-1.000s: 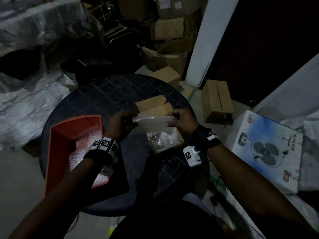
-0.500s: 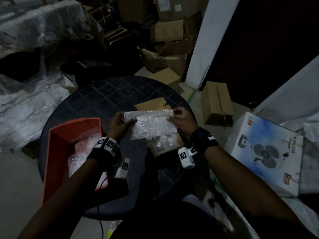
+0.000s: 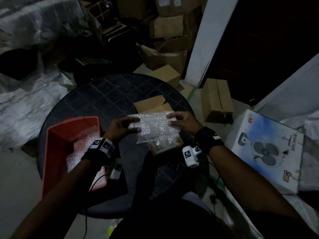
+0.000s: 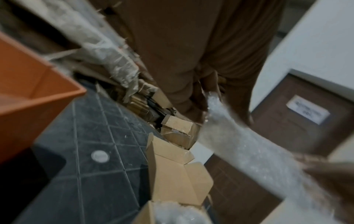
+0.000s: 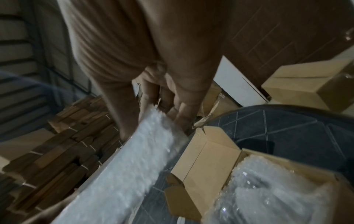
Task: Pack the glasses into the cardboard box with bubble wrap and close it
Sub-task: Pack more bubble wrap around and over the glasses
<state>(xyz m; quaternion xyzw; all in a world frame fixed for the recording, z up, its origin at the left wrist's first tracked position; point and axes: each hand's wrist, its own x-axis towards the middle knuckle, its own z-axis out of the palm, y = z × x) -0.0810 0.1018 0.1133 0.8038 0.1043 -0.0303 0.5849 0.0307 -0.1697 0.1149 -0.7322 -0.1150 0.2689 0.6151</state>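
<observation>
A small open cardboard box (image 3: 156, 150) stands on the dark round table (image 3: 103, 99), its flaps (image 3: 148, 104) folded back. Clear glasses (image 3: 161, 144) lined with bubble wrap (image 5: 272, 191) sit inside it. Both hands hold a flat bubble wrap sheet (image 3: 154, 127) spread just above the box. My left hand (image 3: 123, 125) pinches its left edge. My right hand (image 3: 181, 121) pinches its right edge. The same bubble wrap sheet (image 4: 247, 145) shows in the left wrist view, and the bubble wrap sheet (image 5: 130, 165) in the right wrist view. The sheet hides the far half of the box's inside.
An orange bin (image 3: 57, 144) with more bubble wrap (image 3: 81, 147) sits at the table's left. A boxed fan (image 3: 265, 150) lies on the floor at right. Closed cartons (image 3: 217, 100) and plastic-covered piles (image 3: 25, 94) crowd the floor beyond the table.
The folded bubble wrap has been opened out into a flat sheet between the two hands. It now hangs lower, over the open box.
</observation>
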